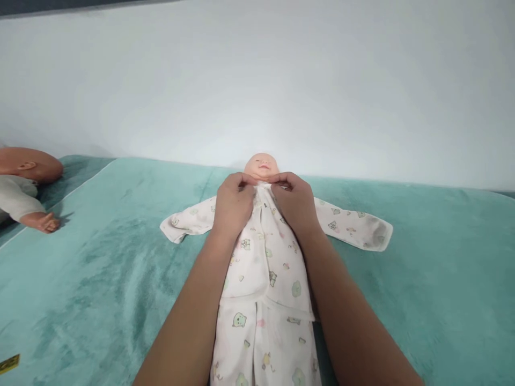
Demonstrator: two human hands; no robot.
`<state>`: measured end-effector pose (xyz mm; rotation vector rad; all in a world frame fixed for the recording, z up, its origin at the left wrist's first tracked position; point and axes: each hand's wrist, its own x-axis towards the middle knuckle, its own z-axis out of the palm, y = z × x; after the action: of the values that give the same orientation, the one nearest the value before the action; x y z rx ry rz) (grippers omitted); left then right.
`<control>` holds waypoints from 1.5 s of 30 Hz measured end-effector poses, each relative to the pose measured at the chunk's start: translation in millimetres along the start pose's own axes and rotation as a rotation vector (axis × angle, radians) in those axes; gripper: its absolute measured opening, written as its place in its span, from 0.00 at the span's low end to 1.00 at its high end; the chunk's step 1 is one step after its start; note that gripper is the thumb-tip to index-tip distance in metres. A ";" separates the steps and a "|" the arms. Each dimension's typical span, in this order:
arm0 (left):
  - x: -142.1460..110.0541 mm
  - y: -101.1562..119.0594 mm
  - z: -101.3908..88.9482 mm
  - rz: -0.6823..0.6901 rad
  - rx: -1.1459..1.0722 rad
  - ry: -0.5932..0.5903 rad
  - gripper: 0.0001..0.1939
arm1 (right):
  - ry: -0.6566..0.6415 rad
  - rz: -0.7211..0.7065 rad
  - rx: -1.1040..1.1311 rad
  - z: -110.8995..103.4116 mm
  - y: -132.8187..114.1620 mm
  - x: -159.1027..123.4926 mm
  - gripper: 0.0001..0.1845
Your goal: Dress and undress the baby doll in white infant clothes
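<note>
A baby doll (262, 163) lies on its back, its head towards the wall. It wears a white baby shirt (251, 268) printed with small animals, the sleeves spread out to both sides. Below the shirt's hem are matching printed baby trousers (273, 343). My left hand (235, 201) pinches the left side of the shirt's collar, just under the doll's chin. On the collar's other side, my right hand (295, 198) has its thumb and fingers closed on the fabric. The front edges meet along the middle of the chest; the doll's hands are not visible.
A second doll (34, 166) in a pale top lies at the far left edge. Teal plush fabric (120, 279) covers the surface, with a white wall (257, 80) directly behind. A small yellow and black label (8, 364) is at the lower left.
</note>
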<state>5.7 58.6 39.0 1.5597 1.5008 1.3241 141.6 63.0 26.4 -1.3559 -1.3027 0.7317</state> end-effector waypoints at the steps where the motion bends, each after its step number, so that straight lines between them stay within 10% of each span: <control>1: -2.2 -0.1 -1.4 0.015 -0.022 0.042 0.10 | 0.016 -0.011 0.009 -2.7 -1.9 -1.0 0.10; 5: -19.9 2.9 -9.4 -0.006 -0.093 0.071 0.10 | 0.000 -0.025 -0.091 -18.6 -19.5 -14.0 0.06; 11: -46.4 5.4 -18.9 0.006 -0.006 -0.037 0.10 | -0.382 -0.045 -0.540 -30.7 -54.5 -46.0 0.16; 21: -37.8 -2.2 -30.2 -0.016 -0.041 -0.189 0.07 | -0.404 -0.128 -0.750 -20.6 -57.0 -50.9 0.17; 34: -39.7 8.4 -30.8 -0.108 -0.096 -0.231 0.06 | -0.525 0.210 0.086 -35.3 -30.8 -23.7 0.08; 45: -41.8 14.4 -17.2 -0.156 -0.208 -0.119 0.10 | -0.574 0.126 0.285 -32.1 -16.2 -19.7 0.04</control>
<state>0.8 12.1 47.3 1.3382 1.3369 1.2336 162.6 32.9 44.8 -1.0347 -1.4833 1.4101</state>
